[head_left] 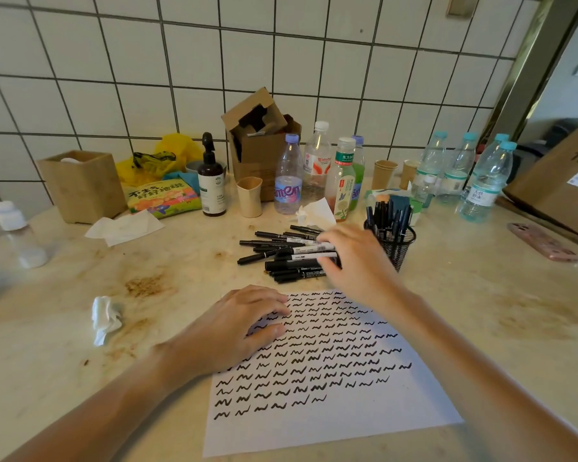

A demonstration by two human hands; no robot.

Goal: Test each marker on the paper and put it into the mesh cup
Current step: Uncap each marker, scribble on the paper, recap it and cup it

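The paper (pixel 331 371) lies nearest, flat on the table (pixel 481 311), its rows of black test squiggles filling all but the lowest strip. The left hand (pixel 244 328) rests on its upper left corner, fingers relaxed and lightly curved, holding nothing. Beyond it the right hand (pixel 351 258) reaches over the pile of markers (pixel 281 255); its fingertips blur, so I cannot tell whether they have closed on one. The mesh cup (pixel 394 245), just right of the pile, already holds several. A marker looks light, stiff and smooth, likely to roll; best pinched mid-barrel.
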